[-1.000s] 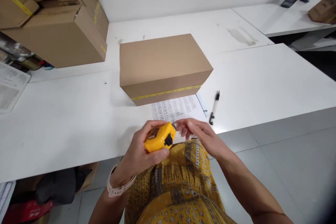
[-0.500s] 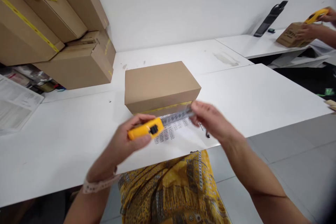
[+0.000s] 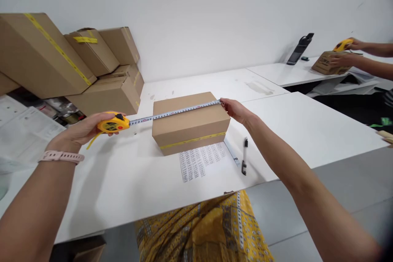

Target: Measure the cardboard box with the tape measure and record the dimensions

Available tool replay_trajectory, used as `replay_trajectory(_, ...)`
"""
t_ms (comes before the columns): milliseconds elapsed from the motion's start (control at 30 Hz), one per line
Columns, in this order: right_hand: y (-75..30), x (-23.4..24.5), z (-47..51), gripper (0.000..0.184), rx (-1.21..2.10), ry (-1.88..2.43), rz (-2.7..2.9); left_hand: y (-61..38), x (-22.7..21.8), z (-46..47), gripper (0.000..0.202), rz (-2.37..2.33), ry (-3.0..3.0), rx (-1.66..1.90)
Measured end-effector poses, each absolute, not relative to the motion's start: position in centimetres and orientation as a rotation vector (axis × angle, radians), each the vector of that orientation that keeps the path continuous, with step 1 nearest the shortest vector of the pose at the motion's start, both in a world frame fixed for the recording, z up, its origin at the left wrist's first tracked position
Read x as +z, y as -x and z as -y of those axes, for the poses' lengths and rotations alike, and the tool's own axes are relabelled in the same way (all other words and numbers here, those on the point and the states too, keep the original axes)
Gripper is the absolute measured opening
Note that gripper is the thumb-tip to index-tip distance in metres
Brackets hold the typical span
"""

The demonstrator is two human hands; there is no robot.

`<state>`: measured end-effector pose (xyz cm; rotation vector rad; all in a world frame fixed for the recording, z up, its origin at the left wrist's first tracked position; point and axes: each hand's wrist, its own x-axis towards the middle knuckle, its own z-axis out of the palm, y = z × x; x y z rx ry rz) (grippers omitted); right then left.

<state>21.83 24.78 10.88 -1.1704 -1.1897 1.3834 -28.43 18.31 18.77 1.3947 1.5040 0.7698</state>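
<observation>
Tape measure (image 3: 113, 124) spanned the box (image 3: 190, 131), my left hand (image 3: 81, 129) gripping it, right hand (image 3: 235, 109) pinching its tip; pen (image 3: 245, 155) beside the box lay untouched.

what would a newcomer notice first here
A yellow plastic tape measure sits in the left hand, its silver blade stretched over the brown cardboard box mid-table. The right hand pinches the blade's end at the box's right edge. Taped brown cartons pile up far left.
</observation>
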Motion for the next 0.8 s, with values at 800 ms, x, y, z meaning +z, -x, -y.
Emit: replay_trajectory(800,-19.5,12.1,-23.9,0.040,1.074,1.554,1.610,23.8,18.3,-22.1,0.057,-1.326,-1.429,0.702)
